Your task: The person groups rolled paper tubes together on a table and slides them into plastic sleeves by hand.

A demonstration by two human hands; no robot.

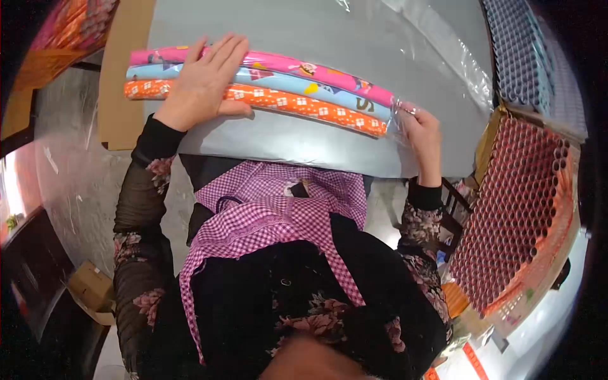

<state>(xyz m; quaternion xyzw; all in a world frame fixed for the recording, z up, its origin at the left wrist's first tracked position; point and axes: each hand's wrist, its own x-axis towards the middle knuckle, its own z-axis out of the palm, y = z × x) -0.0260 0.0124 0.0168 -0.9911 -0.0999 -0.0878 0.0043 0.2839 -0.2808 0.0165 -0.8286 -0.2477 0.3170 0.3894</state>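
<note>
Three rolls of wrapping paper lie side by side in a clear plastic sleeve (397, 118): a pink roll (329, 76) at the far side, a light blue roll (288, 82) in the middle and an orange roll (304, 103) nearest me. My left hand (201, 87) rests flat across the left part of the rolls, its fingers stretched out and the thumb apart on the near side. At the right end, my right hand (424, 134) pinches the loose end of the sleeve between thumb and fingers. Under everything is a grey sheet-covered table (272, 136).
Crumpled clear plastic (453, 69) lies on the table's far right. Beside it stands a box of many red-ended rolls (506, 209), with blue-grey rolls (522, 57) behind. Cardboard (120, 130) edges the table's left side; a cardboard box (92, 288) sits on the floor.
</note>
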